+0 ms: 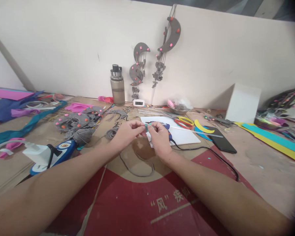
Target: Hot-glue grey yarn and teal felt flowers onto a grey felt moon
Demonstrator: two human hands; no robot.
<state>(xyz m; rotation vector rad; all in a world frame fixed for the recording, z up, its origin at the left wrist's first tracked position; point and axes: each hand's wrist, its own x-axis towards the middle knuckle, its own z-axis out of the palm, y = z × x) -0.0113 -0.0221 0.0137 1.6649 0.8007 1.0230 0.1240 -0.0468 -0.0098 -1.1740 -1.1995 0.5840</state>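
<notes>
Over the cardboard sheet (127,209), my left hand (127,132) and my right hand (160,139) meet, fingertips pinched together. Between them is a small teal piece (146,127), held by both; its exact shape is mostly covered by the fingers. A thin grey cord (140,175) loops on the cardboard below my hands, and a small coil of cord (111,133) lies beside my left hand. Behind my right hand, a blue glue gun (165,126) rests on a white board (188,137), partly hidden. Its black cable runs off to the right.
Scissors (184,123), a yellow crescent (203,126) and a black phone (222,141) lie to the right. A power strip (66,147) and grey felt pieces with pompoms (72,122) are at left. A bottle (117,88) and crescent hangings (175,32) are at the back wall.
</notes>
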